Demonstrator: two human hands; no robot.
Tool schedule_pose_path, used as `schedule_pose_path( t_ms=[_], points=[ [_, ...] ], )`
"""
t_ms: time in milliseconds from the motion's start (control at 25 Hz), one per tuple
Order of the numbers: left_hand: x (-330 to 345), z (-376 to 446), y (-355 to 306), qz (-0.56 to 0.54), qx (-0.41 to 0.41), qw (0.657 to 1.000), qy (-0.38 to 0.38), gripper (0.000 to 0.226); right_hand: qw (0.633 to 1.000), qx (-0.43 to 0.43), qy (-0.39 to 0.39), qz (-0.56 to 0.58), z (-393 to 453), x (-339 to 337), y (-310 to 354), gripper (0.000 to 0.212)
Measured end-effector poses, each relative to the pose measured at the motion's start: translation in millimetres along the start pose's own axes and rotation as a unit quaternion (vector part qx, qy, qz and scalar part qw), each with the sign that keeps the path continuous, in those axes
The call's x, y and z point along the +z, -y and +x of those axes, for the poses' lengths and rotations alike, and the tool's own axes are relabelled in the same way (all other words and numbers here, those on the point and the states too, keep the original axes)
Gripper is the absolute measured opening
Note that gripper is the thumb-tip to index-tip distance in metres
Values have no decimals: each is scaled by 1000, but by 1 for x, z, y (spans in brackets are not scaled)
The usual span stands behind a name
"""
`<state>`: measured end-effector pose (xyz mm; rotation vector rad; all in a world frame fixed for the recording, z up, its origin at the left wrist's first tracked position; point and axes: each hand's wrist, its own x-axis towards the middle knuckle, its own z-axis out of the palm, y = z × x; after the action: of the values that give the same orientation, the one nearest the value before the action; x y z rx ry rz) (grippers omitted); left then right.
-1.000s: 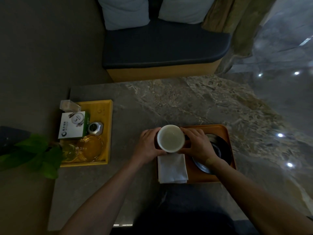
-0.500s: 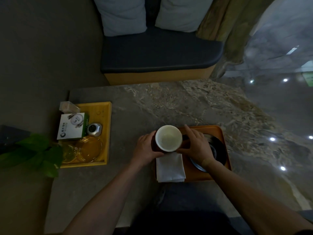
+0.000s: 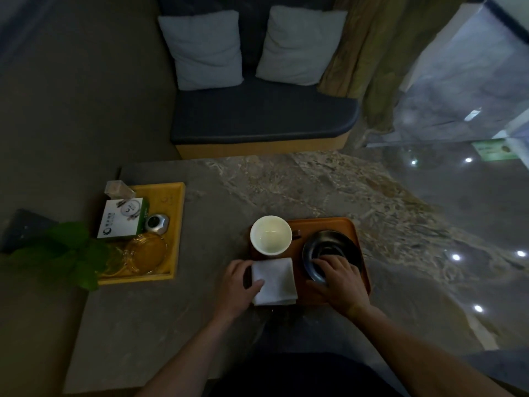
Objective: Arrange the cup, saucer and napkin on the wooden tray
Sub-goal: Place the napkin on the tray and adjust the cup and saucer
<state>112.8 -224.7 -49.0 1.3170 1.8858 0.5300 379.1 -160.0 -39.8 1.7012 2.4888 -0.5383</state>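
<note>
A white cup stands upright in the far left corner of the brown wooden tray. Just in front of it lies a folded white napkin on the tray's near left part. My left hand rests at the napkin's left edge with the thumb on top of it. A black saucer sits on the right half of the tray. My right hand lies on the saucer's near rim, fingers curled onto it and hiding that part.
A yellow tray at the left holds a white box, a small clear box, a silver object and a glass dish. Green leaves overlap its near corner. A cushioned bench stands beyond the marble table.
Both hands have let go of the cup, which now stands on the tray. The left hand moved back to the napkin and the right hand to the saucer.
</note>
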Motion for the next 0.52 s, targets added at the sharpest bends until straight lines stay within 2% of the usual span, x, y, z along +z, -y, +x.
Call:
schedule_pose_path(
  t_ms=[120,240,400,520],
  points=[
    [14,-16,-13,3,30,1000,-7,40,999,-25,-14,-15,-12,-7,-18,58],
    [30,-23,-29,25,33,999,-10,37,999,-40,-7,-31,-21,-15,-43,59],
    [50,-23,-55,92,67,993,4,45,997,-68,-11,-31,-29,-26,-80,60],
    [65,-19,-75,153,93,984,4,53,996,-76,8,-37,-32,-32,-106,68]
  ],
)
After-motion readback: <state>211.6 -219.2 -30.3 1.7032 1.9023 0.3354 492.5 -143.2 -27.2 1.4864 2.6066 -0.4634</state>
